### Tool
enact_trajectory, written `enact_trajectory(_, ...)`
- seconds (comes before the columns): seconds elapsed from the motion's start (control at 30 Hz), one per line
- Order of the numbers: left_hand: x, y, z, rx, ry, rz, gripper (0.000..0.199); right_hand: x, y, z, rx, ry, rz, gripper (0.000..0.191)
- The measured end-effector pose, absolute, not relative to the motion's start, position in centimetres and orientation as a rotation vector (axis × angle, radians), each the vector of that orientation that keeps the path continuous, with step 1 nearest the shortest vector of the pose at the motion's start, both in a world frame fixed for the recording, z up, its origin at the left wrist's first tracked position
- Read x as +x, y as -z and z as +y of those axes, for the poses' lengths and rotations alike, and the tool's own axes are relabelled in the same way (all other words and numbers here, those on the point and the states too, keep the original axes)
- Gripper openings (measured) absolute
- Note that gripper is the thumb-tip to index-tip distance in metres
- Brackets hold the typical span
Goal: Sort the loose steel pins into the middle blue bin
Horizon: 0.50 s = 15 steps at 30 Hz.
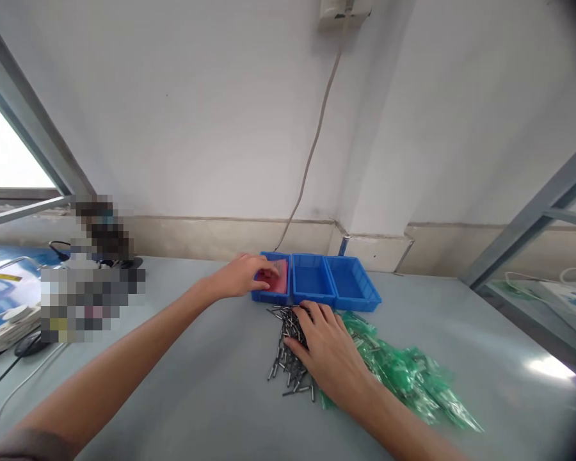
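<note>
My left hand [244, 275] reaches over the left blue bin [271, 298]. Its fingers curl down at a pink plastic bag [281, 282] inside, with the thumb apart from them; I see nothing clearly gripped. On the grey table, a heap of small dark metal pins [295, 365] lies in front of the bins. My right hand [330, 352] rests over this heap, fingers spread and bent, fingertips among the pins. Its palm hides part of the heap. Beside it on the right lie crumpled green plastic bags [403, 371], some with shiny contents.
Two more blue bins, a middle one [313, 276] and a right one [355, 282], stand against the left one near the wall. A cable [312, 150] hangs down behind them. At left are a black mouse [31, 344] and a power strip [9, 326]. Metal frame posts flank the table.
</note>
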<state>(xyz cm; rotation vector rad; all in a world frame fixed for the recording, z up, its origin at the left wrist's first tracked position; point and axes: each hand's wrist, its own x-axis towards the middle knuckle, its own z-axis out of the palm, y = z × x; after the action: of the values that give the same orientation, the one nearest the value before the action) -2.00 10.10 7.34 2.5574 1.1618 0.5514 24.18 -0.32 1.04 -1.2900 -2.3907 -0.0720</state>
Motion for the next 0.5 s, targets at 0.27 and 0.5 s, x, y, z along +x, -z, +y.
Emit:
enact_trajectory(0.27,-0.8,-9.9,12.2,2.505,-0.176,1.135,0.032,24.0,-1.1,-0.2,-1.349,0.089,-2.451,0.05)
enact_trajectory(0.5,0.8,-9.9,13.7,2.492,-0.024,1.203,0.045,23.9,-1.6,-0.4,-1.377,0.073,-2.472,0.052)
